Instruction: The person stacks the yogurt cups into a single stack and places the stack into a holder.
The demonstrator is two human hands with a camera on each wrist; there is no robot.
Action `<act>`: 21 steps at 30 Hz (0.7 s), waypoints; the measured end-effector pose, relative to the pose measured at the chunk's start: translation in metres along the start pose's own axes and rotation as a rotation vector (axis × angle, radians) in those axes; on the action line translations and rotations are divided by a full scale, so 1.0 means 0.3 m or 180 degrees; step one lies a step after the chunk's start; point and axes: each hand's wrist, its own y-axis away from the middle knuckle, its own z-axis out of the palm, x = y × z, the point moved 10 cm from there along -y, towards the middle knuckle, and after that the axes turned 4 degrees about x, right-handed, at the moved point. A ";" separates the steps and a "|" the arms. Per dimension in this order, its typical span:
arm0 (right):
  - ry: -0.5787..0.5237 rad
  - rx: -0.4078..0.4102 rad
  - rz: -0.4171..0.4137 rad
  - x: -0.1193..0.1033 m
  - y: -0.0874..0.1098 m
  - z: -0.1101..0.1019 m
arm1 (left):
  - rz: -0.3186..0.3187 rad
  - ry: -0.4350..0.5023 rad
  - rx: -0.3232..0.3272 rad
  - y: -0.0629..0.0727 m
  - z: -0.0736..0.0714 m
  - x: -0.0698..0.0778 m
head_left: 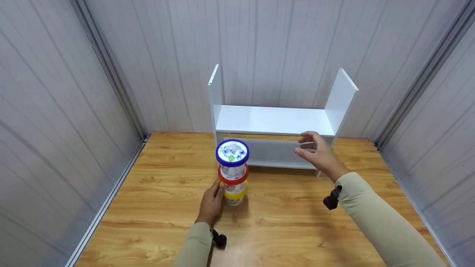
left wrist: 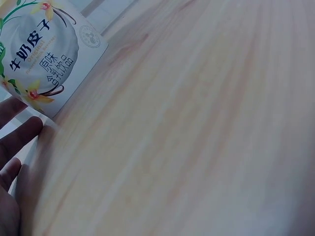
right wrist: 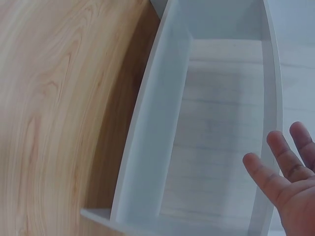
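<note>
Stacked tubs (head_left: 233,172) look like shiny plastic, the counter (head_left: 282,222) is smooth, slightly glossy wood-grain, shelf (head_left: 274,119) smooth satiny board, sleeves (head_left: 389,218) just matt cloth.

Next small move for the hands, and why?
Probably bring the right hand across to the right side of the tub stack to steady it. Three lidded tubs stand one on another, the left hand is only at the lower left side, and the right hand is empty, by the white shelf.
</note>
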 end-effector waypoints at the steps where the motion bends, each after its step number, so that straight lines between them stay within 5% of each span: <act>1: 0.0017 0.0010 0.0016 0.002 0.001 -0.008 | -0.0023 0.0012 0.0002 0.001 0.000 -0.002; 18: 0.0323 0.0332 0.0214 0.032 0.045 -0.178 | -0.0037 -0.0004 -0.0006 0.005 0.002 -0.001; 21: 0.0335 0.0378 0.0255 0.041 0.052 -0.211 | 0.0099 0.0000 -0.0001 0.005 0.001 0.012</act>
